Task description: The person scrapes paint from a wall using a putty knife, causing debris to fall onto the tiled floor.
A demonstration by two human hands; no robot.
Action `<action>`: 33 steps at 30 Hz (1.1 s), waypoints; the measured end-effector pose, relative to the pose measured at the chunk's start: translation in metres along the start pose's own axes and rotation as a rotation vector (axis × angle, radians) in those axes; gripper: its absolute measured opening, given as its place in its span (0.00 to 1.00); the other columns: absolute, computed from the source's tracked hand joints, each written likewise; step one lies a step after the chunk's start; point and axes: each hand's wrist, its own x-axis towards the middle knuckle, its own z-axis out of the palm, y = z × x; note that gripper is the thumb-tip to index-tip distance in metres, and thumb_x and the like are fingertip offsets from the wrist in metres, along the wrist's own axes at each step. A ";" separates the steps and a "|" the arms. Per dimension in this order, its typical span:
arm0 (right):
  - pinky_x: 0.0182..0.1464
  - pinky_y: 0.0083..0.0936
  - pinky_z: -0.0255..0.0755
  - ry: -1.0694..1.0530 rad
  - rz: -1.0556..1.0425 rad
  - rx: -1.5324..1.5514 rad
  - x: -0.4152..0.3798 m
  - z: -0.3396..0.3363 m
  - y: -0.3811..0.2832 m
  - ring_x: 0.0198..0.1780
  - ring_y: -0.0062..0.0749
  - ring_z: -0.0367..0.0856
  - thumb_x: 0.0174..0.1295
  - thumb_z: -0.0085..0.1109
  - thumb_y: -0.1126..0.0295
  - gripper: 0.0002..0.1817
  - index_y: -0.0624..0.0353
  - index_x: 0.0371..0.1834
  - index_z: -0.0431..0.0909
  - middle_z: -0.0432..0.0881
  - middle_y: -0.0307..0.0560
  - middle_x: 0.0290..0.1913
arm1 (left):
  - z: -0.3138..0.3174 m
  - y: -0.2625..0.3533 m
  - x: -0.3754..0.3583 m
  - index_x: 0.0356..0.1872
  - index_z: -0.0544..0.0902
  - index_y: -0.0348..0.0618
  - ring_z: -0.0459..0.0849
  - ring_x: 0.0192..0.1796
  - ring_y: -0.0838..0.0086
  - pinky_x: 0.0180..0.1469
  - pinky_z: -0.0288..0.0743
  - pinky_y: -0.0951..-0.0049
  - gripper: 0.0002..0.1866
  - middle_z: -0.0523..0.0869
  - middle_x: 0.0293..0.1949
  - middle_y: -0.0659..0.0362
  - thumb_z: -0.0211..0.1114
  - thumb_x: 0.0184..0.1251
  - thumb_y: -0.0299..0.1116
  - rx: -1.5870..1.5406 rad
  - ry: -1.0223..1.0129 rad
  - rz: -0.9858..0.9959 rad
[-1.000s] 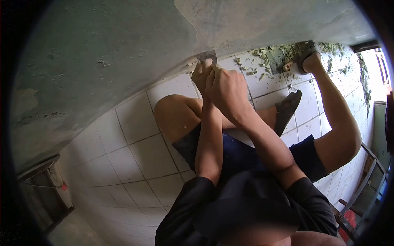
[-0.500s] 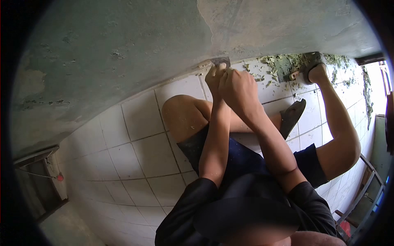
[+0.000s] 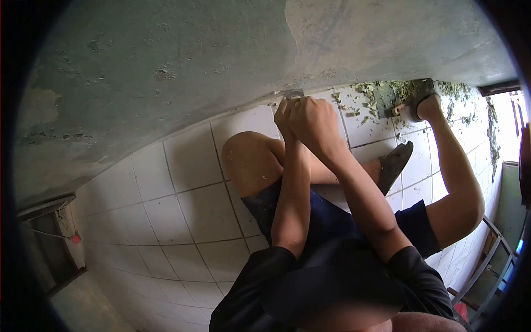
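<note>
Both your hands (image 3: 313,118) clench a flat-bladed tool (image 3: 293,93) at twelve o'clock, beside the wall (image 3: 166,105); green flakes (image 3: 402,88) lie at two o'clock.

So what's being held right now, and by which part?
Apparently a scraper, gripped by its near end in the left hand and right hand; any handle is hidden.

flat tool (image 3: 293,92), grip hidden from us by left hand (image 3: 282,116), right hand (image 3: 315,119); lower-right red item (image 3: 460,310), too small to tell
</note>
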 end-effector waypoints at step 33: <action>0.42 0.54 0.80 0.037 0.054 -0.043 0.004 -0.047 0.011 0.33 0.69 0.85 0.64 0.51 0.61 0.21 0.68 0.24 0.83 0.83 0.71 0.28 | 0.101 0.090 -0.007 0.20 0.73 0.42 0.67 0.27 0.84 0.29 0.63 0.75 0.15 0.72 0.21 0.69 0.65 0.67 0.28 -0.178 0.265 -0.258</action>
